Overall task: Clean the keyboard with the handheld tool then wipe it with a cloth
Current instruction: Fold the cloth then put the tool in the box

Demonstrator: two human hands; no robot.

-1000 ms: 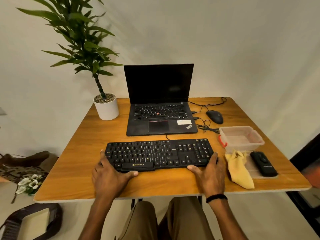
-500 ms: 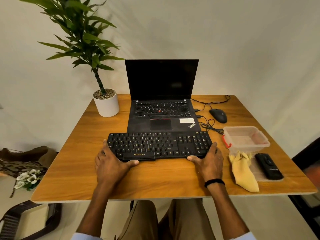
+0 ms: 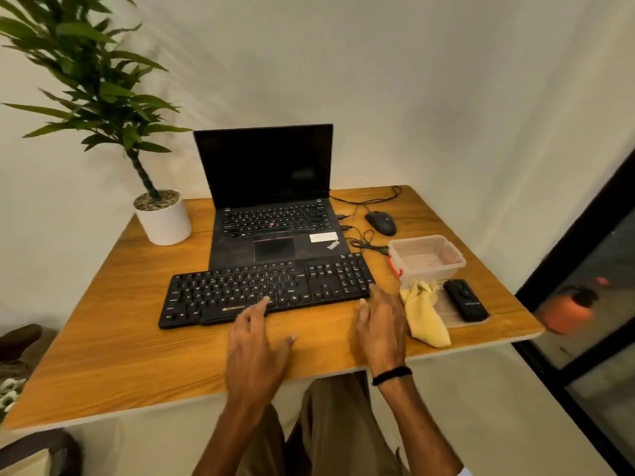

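Two relaxed hands, we note: left hand [image 3: 256,341] fingertips touch the keyboard [image 3: 268,290] front edge, right hand [image 3: 379,324] at its right end, neither gripping. Yellow cloth [image 3: 424,314] just right of the right hand, black handheld tool [image 3: 465,300] beyond it.

Orange-brown wooden table [image 3: 120,338] carrying: black full-size kbd [image 3: 261,290] sitting at front, touching black open laptop [image 3: 275,235] behind; white round plant pot [image 3: 165,221] standing back-left; black mouse [image 3: 380,223], clear plastic box w/ red latch [image 3: 427,259], yellow cloth [image 3: 426,317] lying on right.

Place: small desk workstation, office-like or home study; cannot tell which
Desk: wooden table [image 3: 103,338] against a plain pale wall [image 3: 446,97]
Gear: open laptop [image 3: 271,201]; wired mouse [image 3: 380,223]; separate keyboard [image 3: 264,290]
Decor: potted plant [image 3: 161,214] at the far left corner
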